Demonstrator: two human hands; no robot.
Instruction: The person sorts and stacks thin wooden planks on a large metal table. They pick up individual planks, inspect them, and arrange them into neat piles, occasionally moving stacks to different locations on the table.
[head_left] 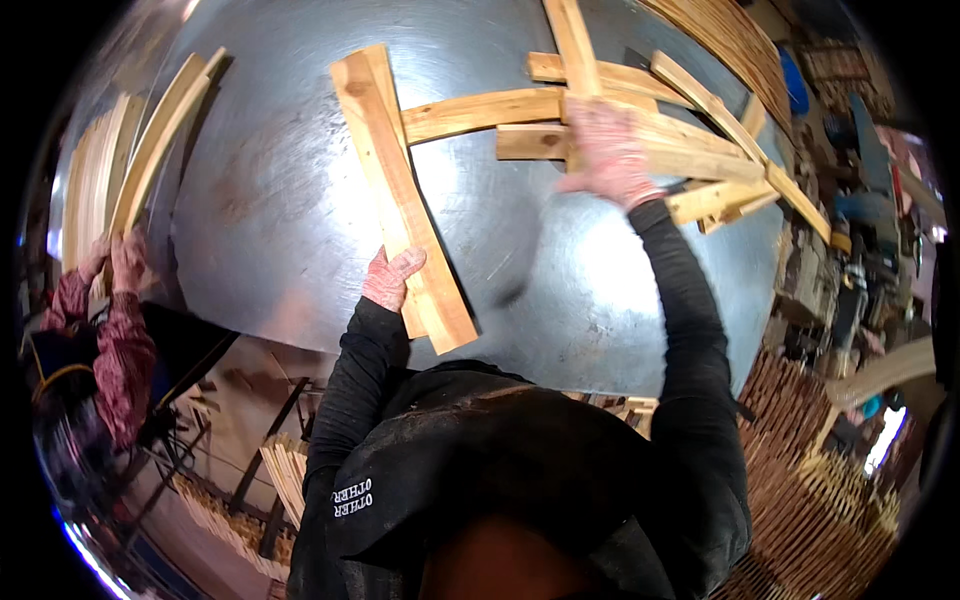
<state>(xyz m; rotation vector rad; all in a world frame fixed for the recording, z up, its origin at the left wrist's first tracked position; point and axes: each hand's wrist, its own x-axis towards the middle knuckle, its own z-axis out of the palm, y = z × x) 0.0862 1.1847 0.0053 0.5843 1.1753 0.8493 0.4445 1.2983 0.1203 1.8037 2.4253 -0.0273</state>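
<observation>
My left hand, in a reddish glove, is closed round the near part of two wooden boards, its thumb lying over the edge. The upper board overlaps the lower board, which shows along its sides. To the right, my right hand, also gloved and slightly blurred, reaches over a loose pile of wooden boards. Its thumb stretches out to the side and its fingers lie spread over the wood. One board runs away from its fingertips. Another board spans the gap between the pile and the left pair.
A shiny metal table lies under the boards. At far left another person's hands hold long boards beside a stack of strips. Stacked wood stands at lower right, and cluttered equipment lies beyond the right edge.
</observation>
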